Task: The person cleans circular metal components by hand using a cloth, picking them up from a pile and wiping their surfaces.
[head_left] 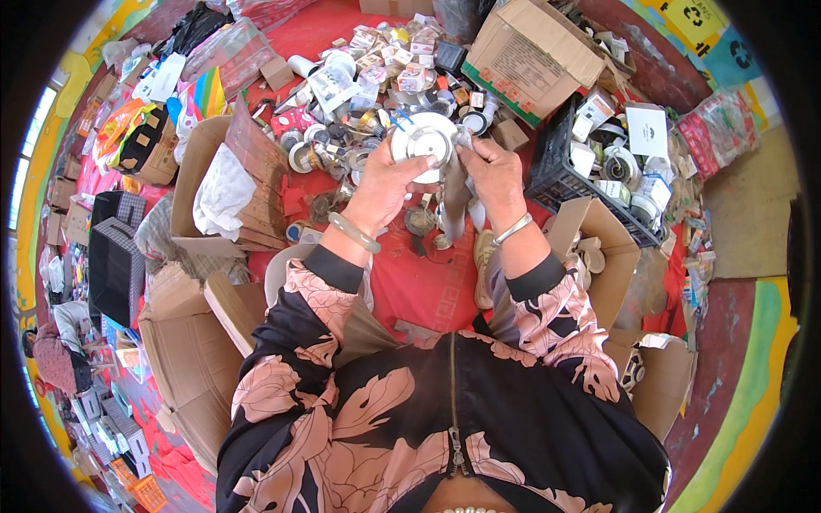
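Note:
A round white disc-shaped light fitting (432, 135) with a raised ring is held up over the red floor cover, its face toward me. My left hand (382, 186) grips it by the left and lower edge, thumb across its front. Short blue wires (400, 121) stick out at its upper left. At the disc's right edge, the fingers of my right hand (496, 173) are pinched on a greyish, thin plastic bag (456, 201) that hangs down below. Beyond both hands lies a heap of loose lamp parts (355, 124) and small boxes.
A black crate (556, 167) full of fittings and boxes stands right. A large cardboard box (534, 60) leans behind it. Open cartons stand left (201, 171), near left (188, 342) and right (611, 256). Far left, a person (60, 355) is bent over among goods.

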The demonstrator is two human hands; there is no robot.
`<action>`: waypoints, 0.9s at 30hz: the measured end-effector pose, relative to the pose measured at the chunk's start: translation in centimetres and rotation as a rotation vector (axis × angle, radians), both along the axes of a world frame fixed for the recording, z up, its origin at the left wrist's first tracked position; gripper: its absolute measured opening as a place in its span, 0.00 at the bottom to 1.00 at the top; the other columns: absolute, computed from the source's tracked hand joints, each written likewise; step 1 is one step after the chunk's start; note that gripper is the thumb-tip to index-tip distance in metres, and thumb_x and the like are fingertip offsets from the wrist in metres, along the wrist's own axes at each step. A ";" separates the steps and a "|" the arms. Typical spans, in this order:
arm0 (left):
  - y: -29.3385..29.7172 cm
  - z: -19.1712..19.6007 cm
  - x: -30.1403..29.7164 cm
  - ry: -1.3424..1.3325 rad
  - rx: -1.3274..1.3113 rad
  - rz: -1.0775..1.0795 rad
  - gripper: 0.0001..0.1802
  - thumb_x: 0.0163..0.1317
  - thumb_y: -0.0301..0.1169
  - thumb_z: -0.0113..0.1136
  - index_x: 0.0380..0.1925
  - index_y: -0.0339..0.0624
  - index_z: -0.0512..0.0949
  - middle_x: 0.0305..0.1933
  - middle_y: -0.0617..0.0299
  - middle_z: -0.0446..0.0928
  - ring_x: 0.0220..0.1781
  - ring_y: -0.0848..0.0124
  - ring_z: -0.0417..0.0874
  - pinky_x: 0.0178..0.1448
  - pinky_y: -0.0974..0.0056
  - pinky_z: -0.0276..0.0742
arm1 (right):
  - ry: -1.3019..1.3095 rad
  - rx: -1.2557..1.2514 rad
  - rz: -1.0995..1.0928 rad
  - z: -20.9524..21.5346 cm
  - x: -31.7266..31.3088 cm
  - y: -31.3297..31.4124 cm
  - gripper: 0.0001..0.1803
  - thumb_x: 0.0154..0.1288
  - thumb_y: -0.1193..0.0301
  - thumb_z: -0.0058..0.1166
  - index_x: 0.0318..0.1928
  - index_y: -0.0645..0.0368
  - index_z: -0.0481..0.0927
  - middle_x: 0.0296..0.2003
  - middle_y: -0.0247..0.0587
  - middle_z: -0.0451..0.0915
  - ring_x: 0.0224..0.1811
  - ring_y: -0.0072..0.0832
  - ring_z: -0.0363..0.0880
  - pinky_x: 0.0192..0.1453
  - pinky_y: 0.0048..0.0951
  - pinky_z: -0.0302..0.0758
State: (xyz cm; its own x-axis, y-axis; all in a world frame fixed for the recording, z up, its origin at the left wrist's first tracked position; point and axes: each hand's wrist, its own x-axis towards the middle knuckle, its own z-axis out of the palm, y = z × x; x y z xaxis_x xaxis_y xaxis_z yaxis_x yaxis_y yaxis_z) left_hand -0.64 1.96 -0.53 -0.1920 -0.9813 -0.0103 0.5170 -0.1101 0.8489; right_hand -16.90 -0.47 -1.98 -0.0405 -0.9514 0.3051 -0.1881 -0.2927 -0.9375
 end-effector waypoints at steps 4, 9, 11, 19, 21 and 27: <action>0.2 0.1 0.6 -0.044 -0.001 -0.093 0.19 0.56 0.24 0.58 0.49 0.36 0.70 0.43 0.59 0.77 0.41 0.69 0.81 0.35 0.64 0.83 | 0.038 -0.050 0.110 2.0 -0.9 -0.2 0.10 0.52 0.79 0.59 0.37 0.66 0.80 0.28 0.40 0.76 0.29 0.22 0.73 0.34 0.22 0.70; 0.3 0.3 1.0 -0.240 0.016 -0.287 0.20 0.55 0.25 0.59 0.49 0.36 0.71 0.42 0.61 0.77 0.40 0.71 0.81 0.35 0.66 0.82 | 0.214 -0.254 0.331 2.6 -2.5 -1.1 0.15 0.49 0.80 0.60 0.41 0.62 0.81 0.32 0.39 0.79 0.35 0.30 0.76 0.41 0.25 0.73; 0.3 -0.5 1.2 -0.343 -0.017 -0.378 0.21 0.54 0.25 0.60 0.49 0.36 0.71 0.41 0.62 0.77 0.40 0.73 0.80 0.38 0.67 0.81 | 0.350 -0.254 0.420 3.1 -2.7 -0.9 0.15 0.48 0.78 0.59 0.40 0.62 0.81 0.34 0.41 0.79 0.36 0.32 0.77 0.41 0.27 0.74; 0.6 -0.3 1.9 -0.397 0.046 -0.444 0.22 0.52 0.26 0.61 0.48 0.35 0.70 0.41 0.62 0.77 0.37 0.74 0.80 0.29 0.68 0.81 | 0.306 -0.137 0.511 2.6 -2.6 -1.0 0.13 0.50 0.75 0.59 0.39 0.63 0.81 0.30 0.41 0.79 0.31 0.30 0.77 0.37 0.27 0.73; 0.5 -0.4 1.6 -0.283 0.034 -0.375 0.21 0.53 0.25 0.60 0.49 0.35 0.70 0.41 0.61 0.77 0.37 0.73 0.80 0.29 0.68 0.81 | 0.226 -0.007 0.457 2.5 -2.5 -1.1 0.12 0.52 0.74 0.60 0.38 0.65 0.81 0.28 0.40 0.79 0.29 0.26 0.76 0.36 0.25 0.72; 0.5 0.3 1.4 -0.122 0.058 -0.138 0.21 0.55 0.24 0.58 0.50 0.35 0.69 0.41 0.57 0.78 0.37 0.68 0.82 0.28 0.66 0.80 | 0.084 0.358 0.352 2.4 -2.5 -1.1 0.10 0.57 0.72 0.58 0.36 0.67 0.81 0.21 0.26 0.73 0.25 0.14 0.65 0.30 0.22 0.66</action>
